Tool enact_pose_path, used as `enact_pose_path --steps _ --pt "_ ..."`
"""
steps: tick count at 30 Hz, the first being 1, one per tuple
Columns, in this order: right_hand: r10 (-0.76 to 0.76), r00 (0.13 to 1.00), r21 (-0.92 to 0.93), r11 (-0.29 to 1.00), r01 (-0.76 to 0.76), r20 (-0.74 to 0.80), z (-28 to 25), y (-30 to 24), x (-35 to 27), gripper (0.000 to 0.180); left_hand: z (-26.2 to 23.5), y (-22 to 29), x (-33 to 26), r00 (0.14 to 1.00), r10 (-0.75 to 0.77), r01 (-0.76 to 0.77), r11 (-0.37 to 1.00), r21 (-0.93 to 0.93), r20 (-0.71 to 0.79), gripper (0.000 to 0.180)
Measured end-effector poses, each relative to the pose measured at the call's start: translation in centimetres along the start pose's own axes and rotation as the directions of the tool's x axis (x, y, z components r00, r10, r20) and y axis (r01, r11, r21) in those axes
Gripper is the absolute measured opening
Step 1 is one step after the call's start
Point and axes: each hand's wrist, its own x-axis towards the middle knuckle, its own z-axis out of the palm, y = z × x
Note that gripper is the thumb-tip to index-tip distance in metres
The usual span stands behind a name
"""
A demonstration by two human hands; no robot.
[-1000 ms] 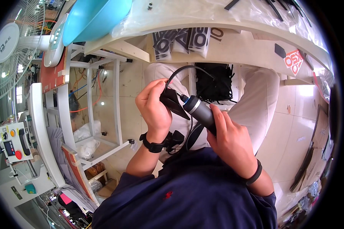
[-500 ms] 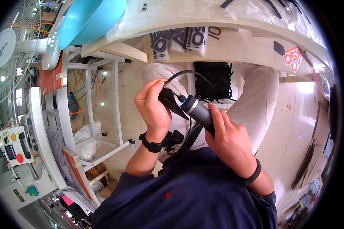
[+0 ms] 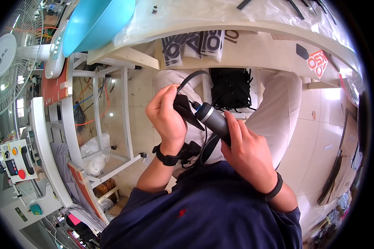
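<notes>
My left hand is closed on a flat black piece, pinched near its upper edge. From that piece a thin black strap loops up and to the right. My right hand wraps round a black cylindrical electric screwdriver with a silver ring and a blue glow near its nose. The screwdriver slants up and left, its tip at the flat piece; the exact contact spot is too small to make out. Beyond the screwdriver, between my knees, lies a bundle of black straps.
A pale workbench spans the far side, with printed plastic packets at its near edge. At the far left are a turquoise basin and a white fan. A white metal frame stands left of my legs.
The strap's loop has shifted, and its end no longer reaches as far down to the right. Both hands and the screwdriver stay almost where they were.
</notes>
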Motion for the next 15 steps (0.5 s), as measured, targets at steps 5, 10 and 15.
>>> enact_pose_path --steps 5,10,15 --pt "0.002 1.0 -0.007 1.0 -0.002 -0.003 0.07 0.02 -0.14 0.067 0.17 0.09 0.0 1.0 0.001 -0.001 1.0 0.001 0.003 0.022" --pt "0.004 1.0 -0.007 1.0 -0.004 -0.012 0.06 0.08 -0.25 0.068 0.3 0.01 -0.12 1.0 -0.02 0.02 1.0 -0.011 0.01 0.022" --pt "-0.004 1.0 -0.022 1.0 0.004 -0.013 0.19 -0.11 -0.26 0.068 0.15 -0.1 -0.15 1.0 -0.011 0.011 0.999 -0.036 0.007 0.022"
